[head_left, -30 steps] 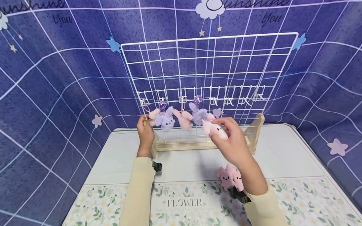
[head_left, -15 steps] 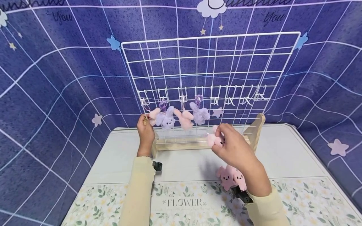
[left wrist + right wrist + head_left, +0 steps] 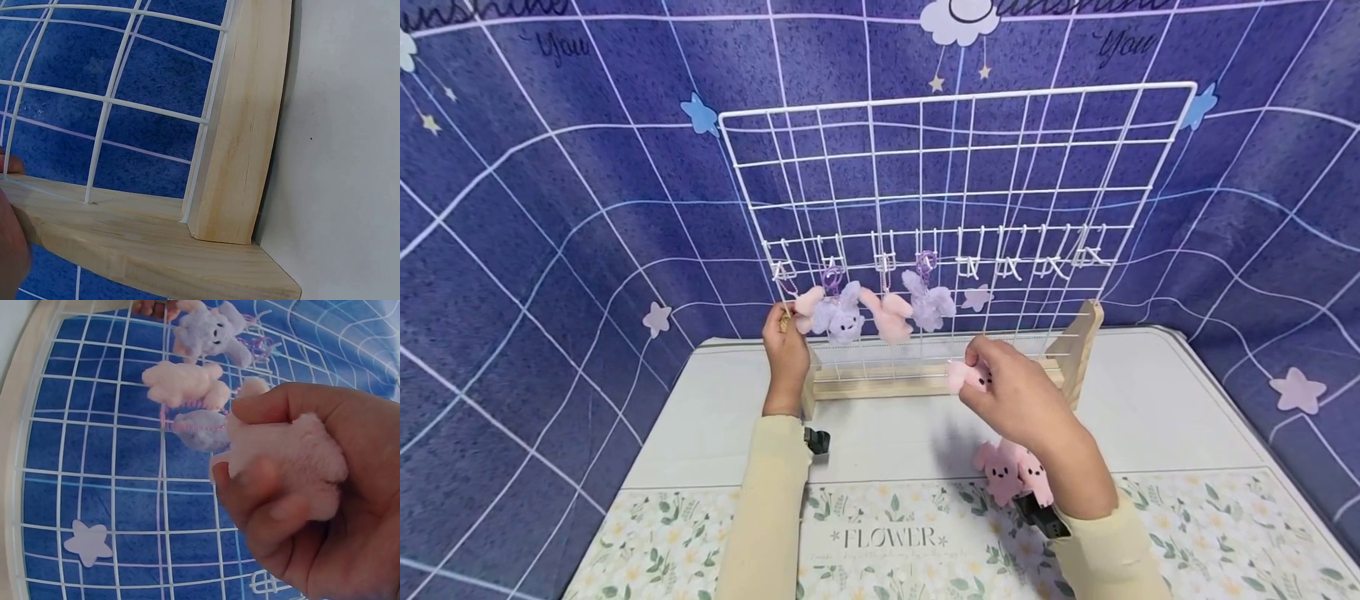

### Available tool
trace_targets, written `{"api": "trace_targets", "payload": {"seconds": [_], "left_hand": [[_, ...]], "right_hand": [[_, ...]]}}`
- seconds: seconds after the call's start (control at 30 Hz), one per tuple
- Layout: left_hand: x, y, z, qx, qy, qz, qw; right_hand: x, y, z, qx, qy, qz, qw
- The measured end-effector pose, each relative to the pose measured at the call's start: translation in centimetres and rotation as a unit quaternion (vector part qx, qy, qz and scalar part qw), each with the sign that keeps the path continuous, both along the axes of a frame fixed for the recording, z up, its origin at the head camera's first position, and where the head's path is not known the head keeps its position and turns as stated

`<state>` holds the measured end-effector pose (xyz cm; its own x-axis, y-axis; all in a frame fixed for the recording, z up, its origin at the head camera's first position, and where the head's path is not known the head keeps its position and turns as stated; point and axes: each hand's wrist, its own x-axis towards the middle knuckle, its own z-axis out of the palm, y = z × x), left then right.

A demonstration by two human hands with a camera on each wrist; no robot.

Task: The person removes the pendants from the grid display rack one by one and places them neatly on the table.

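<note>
My right hand (image 3: 1018,392) holds a pink plush keychain (image 3: 967,377) in front of the lower part of the white wire grid (image 3: 970,200). In the right wrist view the fingers curl round the fuzzy plush body (image 3: 290,459), and a pink bead chain (image 3: 194,415) trails from it. At the rack's left end my left hand (image 3: 787,360) grips the wooden side post (image 3: 125,244), its fingers partly hidden by it. From hooks on the grid hang a pink plush (image 3: 808,308), a purple bunny plush (image 3: 842,322), another pink plush (image 3: 891,321) and a second purple plush (image 3: 929,305).
Bare white hooks (image 3: 1009,268) line the right half of the grid. Pink plush toys (image 3: 1002,475) lie on the flower-print mat (image 3: 685,533), beside the right wrist. A wooden foot (image 3: 1084,350) supports the rack's right end, and a blue patterned cloth (image 3: 550,275) surrounds the table.
My right hand has lowered the pink plush from beside the second purple plush toward the grid's bottom bar, and the toy has turned in the fingers. The left hand has stayed put.
</note>
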<state>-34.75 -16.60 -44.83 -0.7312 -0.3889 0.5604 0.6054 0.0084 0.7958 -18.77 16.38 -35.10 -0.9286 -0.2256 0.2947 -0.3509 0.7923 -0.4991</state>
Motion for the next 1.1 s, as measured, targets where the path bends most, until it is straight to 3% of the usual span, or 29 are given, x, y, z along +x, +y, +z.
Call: {"api": "trace_targets", "payload": {"seconds": [0.23,0.5,0.9,1.1], "left_hand": [[-0.3,-0.1,-0.2,-0.006,0.009,0.000,0.9999],[1.9,0.7,1.8,0.016,0.009,-0.020,0.9996],[1.9,0.8,1.9,0.020,0.009,-0.023,0.9995],[1.8,0.8,1.8,0.010,0.029,-0.015,0.9994]], "right_hand": [[-0.4,-0.1,-0.4,0.028,-0.032,-0.009,0.9991],[-0.6,0.0,-1.3,0.059,-0.069,0.012,0.9958],[-1.3,-0.7,-2.7,0.054,-0.069,0.063,0.9942],[-1.7,-1.0,-3.2,0.039,-0.136,0.065,0.9877]]}}
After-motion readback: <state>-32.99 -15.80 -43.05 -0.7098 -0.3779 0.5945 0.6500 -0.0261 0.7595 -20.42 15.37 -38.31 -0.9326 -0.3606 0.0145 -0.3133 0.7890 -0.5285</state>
